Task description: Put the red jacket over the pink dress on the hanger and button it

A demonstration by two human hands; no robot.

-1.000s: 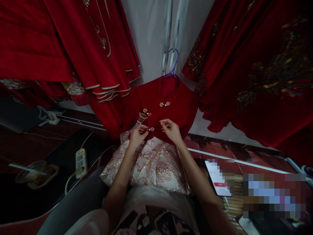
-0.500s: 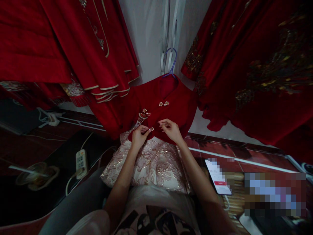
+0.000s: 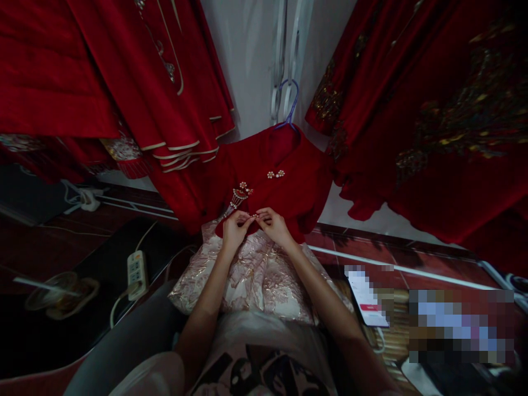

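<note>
A red jacket (image 3: 297, 187) hangs on a blue hanger (image 3: 292, 104) in front of me, over a pale pink and gold skirt (image 3: 256, 280). It carries a pearl button pair (image 3: 276, 174) near the collar and a tasselled pearl ornament (image 3: 240, 194) lower left. My left hand (image 3: 234, 229) and my right hand (image 3: 274, 225) meet at the jacket's lower front edge. Both pinch a small pearl clasp (image 3: 253, 216) between their fingertips.
Red embroidered garments (image 3: 433, 110) hang at left and right. A white power strip (image 3: 136, 271) with a cable lies on a dark surface at left, beside a plastic cup with a straw (image 3: 58, 294). A phone (image 3: 367, 300) lies at right on the floor.
My right hand has moved left from the jacket's front to join my left hand at the pearl clasp. The left hand has stayed in place.
</note>
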